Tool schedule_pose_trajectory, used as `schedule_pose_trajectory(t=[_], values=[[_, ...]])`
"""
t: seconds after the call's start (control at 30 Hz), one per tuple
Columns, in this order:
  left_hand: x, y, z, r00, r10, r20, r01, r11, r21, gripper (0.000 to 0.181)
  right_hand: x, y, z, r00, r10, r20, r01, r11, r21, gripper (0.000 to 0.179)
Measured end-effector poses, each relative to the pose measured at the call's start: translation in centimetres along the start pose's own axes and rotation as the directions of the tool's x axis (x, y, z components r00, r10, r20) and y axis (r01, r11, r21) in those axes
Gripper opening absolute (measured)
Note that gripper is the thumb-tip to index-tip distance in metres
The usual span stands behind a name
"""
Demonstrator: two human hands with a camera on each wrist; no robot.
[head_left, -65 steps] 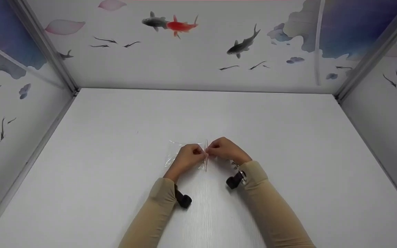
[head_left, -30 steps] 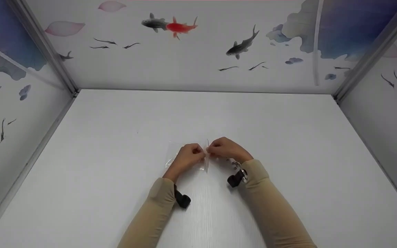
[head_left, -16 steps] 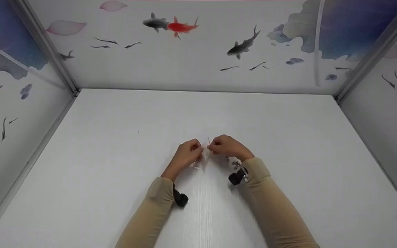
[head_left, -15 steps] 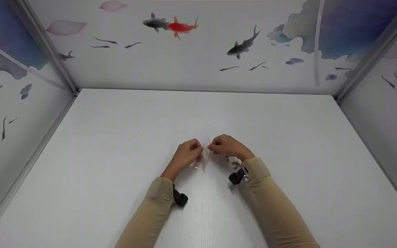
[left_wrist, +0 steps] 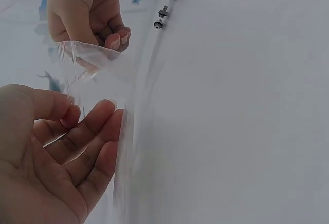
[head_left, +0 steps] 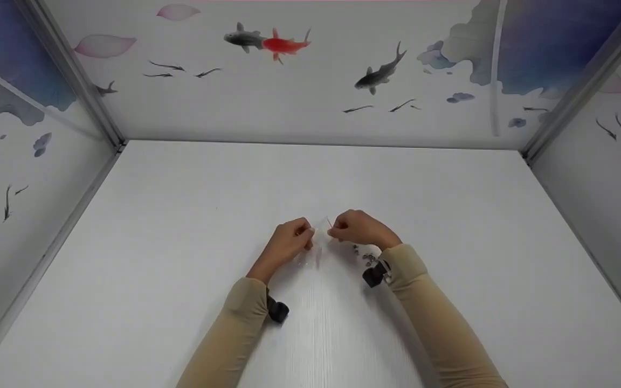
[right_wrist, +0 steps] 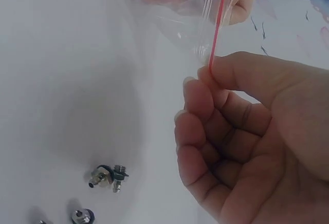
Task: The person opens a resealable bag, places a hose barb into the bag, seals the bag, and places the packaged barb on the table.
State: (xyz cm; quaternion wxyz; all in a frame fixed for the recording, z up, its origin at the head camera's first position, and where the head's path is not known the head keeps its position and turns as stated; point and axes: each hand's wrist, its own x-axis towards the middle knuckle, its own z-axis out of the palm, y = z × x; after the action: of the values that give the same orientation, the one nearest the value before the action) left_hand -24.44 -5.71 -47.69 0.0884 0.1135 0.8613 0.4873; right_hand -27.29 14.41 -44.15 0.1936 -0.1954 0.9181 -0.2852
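A clear zip-lock bag (right_wrist: pixel 180 26) with a red line along its mouth is stretched between both hands over the table. My left hand (head_left: pixel 290 240) pinches one side of the mouth between thumb and index finger; its other fingers lie against the film in the left wrist view. The opposite side is pinched by my right hand (head_left: pixel 361 229), thumb and fingertip right at the red strip (right_wrist: pixel 220 21). The mouth stands spread apart. Small metal fittings (right_wrist: pixel 105 176) with dark rings lie on the table below my right hand, several of them.
The white table (head_left: pixel 181 178) is enclosed by printed panels (head_left: pixel 299 102) with fish and petals at the back and both sides. A black wrist camera (head_left: pixel 278 311) is strapped at the left cuff, another black camera (head_left: pixel 373 275) at the right.
The hands have drawn slightly apart, pulling the bag's mouth wider. The bag, earlier spread flat to the left, is now lifted. More of the fittings show beside the right wrist.
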Motion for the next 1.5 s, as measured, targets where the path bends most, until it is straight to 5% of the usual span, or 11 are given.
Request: schedule_pose_trajectory(t=[0.3, 1.13, 1.5], values=[[-0.2, -0.4, -0.6, 1.0, -0.021, 0.009, 0.021, 1.0, 0.016, 0.021, -0.3, 0.2, 0.0, 1.0, 0.015, -0.003, -0.015, 0.999, -0.05, 0.025], [-0.4, -1.3, -2.1, 0.986, 0.054, 0.157, -0.077, 0.986, 0.147, 0.016, -0.8, 1.1, -0.7, 0.997, -0.047, 0.061, 0.057, 0.984, -0.168, 0.018], [-0.6, -2.1, -2.0, 0.985, 0.074, 0.158, -0.094, 0.988, 0.121, 0.014, -0.7, 1.9, -0.4, 0.997, -0.039, 0.065, 0.049, 0.987, -0.155, 0.017]])
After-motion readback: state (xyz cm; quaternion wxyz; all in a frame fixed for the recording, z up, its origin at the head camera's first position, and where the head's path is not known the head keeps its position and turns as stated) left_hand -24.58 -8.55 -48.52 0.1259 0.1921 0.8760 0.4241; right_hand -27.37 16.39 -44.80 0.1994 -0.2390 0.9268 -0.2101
